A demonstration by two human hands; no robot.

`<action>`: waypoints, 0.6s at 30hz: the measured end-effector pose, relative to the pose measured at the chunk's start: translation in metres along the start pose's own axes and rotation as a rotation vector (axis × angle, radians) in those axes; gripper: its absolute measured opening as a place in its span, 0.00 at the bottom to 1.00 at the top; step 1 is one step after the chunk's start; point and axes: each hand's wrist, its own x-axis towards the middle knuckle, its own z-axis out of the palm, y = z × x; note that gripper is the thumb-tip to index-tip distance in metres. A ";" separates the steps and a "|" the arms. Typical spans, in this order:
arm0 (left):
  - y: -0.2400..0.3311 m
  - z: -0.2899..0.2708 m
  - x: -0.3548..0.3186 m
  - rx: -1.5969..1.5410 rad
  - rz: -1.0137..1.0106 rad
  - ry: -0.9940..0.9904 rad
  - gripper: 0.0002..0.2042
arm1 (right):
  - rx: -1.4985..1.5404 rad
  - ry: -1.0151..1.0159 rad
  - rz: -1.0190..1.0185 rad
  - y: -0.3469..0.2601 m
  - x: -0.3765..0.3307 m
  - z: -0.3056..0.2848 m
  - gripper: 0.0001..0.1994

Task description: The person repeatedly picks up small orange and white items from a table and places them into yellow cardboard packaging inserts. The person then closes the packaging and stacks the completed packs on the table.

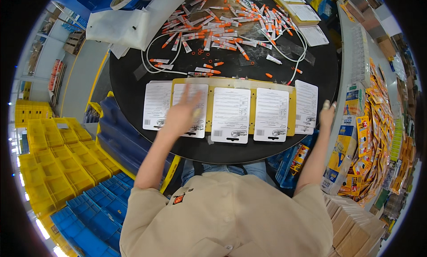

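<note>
My left hand (183, 111) is over the second white printed card (190, 129) from the left, its fingers stretched out and apart, slightly smeared by motion. Nothing shows in it. At the table's right edge, beside the rightmost card (306, 106), is my right hand (327, 114); its fingers are partly hidden, and I cannot make out a grip. More cards, a left one (156, 105), a middle one (231, 114) and another (271, 114), lie in a row along a yellow board (252, 106). Several have a dark hanging slot at the near edge.
Many small white tubes with orange caps (222, 32) are heaped across the far side of the round black table (126, 86). A white cord (143, 61) loops around them. Card stacks (311, 34) lie at the far right. Yellow bins (58, 154) and blue bins (89, 217) stand left; orange packages (364, 141) lie right.
</note>
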 end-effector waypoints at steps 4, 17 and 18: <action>0.065 0.031 -0.013 -0.001 0.372 -0.128 0.28 | -0.020 -0.026 0.248 0.074 0.032 0.043 0.38; 0.029 -0.001 -0.005 -0.584 0.055 0.163 0.08 | 0.245 -0.494 0.181 0.015 -0.318 0.034 0.25; 0.036 0.000 -0.011 -0.717 0.063 0.129 0.07 | 0.593 -1.075 0.472 0.015 -0.323 0.004 0.22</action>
